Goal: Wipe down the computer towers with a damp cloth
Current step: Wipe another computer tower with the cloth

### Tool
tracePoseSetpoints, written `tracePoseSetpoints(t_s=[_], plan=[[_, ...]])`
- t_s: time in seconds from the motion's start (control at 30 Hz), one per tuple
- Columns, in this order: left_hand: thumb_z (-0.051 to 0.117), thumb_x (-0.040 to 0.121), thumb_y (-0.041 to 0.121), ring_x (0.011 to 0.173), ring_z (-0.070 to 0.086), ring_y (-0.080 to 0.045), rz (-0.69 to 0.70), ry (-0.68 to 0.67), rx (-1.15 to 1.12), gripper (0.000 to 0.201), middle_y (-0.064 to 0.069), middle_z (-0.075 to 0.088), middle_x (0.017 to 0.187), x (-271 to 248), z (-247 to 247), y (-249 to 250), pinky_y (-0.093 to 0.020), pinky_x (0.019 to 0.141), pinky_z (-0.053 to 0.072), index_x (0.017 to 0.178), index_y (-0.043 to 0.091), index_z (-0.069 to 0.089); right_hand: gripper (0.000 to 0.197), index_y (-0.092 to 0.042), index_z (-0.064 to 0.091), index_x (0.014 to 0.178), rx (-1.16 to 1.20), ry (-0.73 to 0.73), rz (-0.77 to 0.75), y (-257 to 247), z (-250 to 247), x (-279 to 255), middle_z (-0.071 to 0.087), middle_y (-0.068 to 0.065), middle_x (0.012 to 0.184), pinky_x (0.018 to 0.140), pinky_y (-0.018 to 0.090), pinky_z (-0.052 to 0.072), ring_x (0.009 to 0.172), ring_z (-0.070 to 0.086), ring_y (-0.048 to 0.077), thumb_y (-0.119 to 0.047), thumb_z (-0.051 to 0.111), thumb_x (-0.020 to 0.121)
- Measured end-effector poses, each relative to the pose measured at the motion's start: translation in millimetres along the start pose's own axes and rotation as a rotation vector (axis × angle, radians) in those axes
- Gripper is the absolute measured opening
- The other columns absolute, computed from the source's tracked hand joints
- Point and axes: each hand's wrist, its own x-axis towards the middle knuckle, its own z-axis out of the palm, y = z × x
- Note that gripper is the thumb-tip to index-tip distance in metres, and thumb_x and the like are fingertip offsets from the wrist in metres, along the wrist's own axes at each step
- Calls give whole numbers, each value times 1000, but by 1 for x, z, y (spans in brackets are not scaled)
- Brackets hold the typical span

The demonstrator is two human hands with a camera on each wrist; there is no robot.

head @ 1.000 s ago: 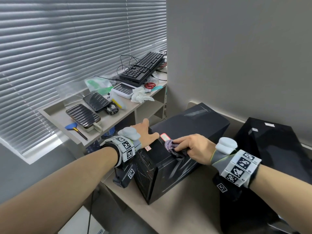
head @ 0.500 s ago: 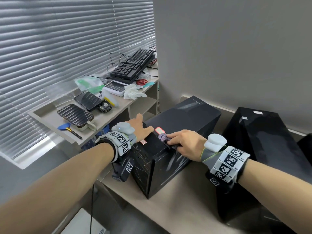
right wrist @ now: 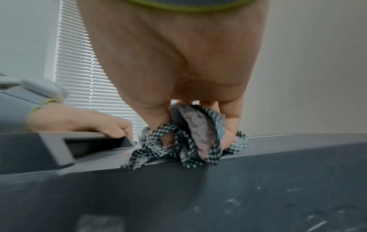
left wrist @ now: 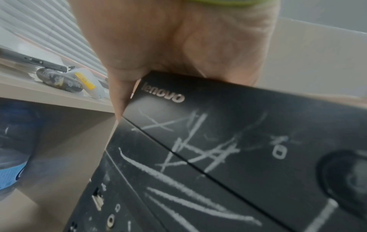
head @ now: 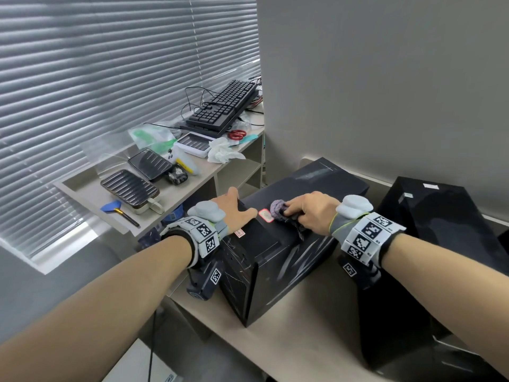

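Forearms enter from the near edge, each wearing a wrist band with black-and-white markers. Left hand (head: pixel 234 209) lies over the front upper corner of the nearer computer tower (head: pixel 278 260); the palm and thumb rest on the top panel, and the left wrist view shows the fingers (left wrist: pixel 119 100) bent down over the left edge, so the hand grips the case corner beside the "lenovo" lettering. Pale scratch marks cross the tower's front face. Right hand (head: pixel 311 213) rests on the same top panel, just right of a small red-bordered label (head: pixel 265 215); its fingers are curled round a bunched cloth (head: pixel 278 209), checked on one side and mauve on the other, which is pressed against the panel near the front edge. The tower stands on a beige table (head: pixel 303 337). A second black tower (head: pixel 440 230) stands to the right, near but apart from the first. Farther left, a shelf unit (head: pixel 170 199) beneath closed blinds (head: pixel 110 78) carries two ribbed trays, a blue-handled scraper (head: pixel 113 207), a crumpled white tissue (head: pixel 221 154), red scissors (head: pixel 237 134) and, farthest back, a black keyboard (head: pixel 223 108) with cables.
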Motion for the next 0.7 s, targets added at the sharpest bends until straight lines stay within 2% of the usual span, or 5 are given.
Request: tracePoseSetpoints(t_s=[0.23, 0.37, 0.5, 0.6, 0.7], plan=[[38, 67, 80, 62, 57, -21, -22, -19, -3, 64, 1, 57, 76, -1, -3, 1, -37, 65, 51, 99, 25, 33, 46, -39, 60, 124, -144, -11, 70, 3, -33, 27, 61, -4, 126, 98, 30, 44, 116, 56, 26, -15, 50, 86], [46, 72, 76, 66, 58, -23, -24, -47, -40, 61, -1, 58, 79, 3, -2, 1, -37, 66, 51, 102, 24, 31, 16, -30, 55, 81, -249, -24, -28, -21, -42, 39, 62, 1, 109, 81, 29, 41, 105, 57, 29, -16, 49, 86], [55, 72, 69, 70, 59, -25, -23, -40, -93, 60, -3, 60, 82, 5, -5, 5, -36, 68, 50, 101, 20, 37, 38, -25, 61, 120, -173, -48, -158, -55, -27, 48, 60, 0, 126, 91, 29, 44, 114, 56, 26, -13, 53, 85], [63, 72, 61, 74, 57, -26, -22, -39, -115, 55, -6, 59, 84, 5, -9, 8, -33, 63, 43, 95, 18, 38, 50, -23, 60, 124, -106, -90, -252, -62, -17, 49, 62, -1, 122, 86, 25, 43, 113, 56, 23, -7, 61, 76], [62, 70, 59, 75, 58, -28, -26, -64, -89, 55, -6, 60, 85, 9, -14, 13, -34, 66, 47, 98, 18, 39, 53, -29, 57, 130, -79, -58, -290, -40, -12, 49, 56, -5, 134, 102, 32, 41, 123, 50, 22, -11, 54, 81]])
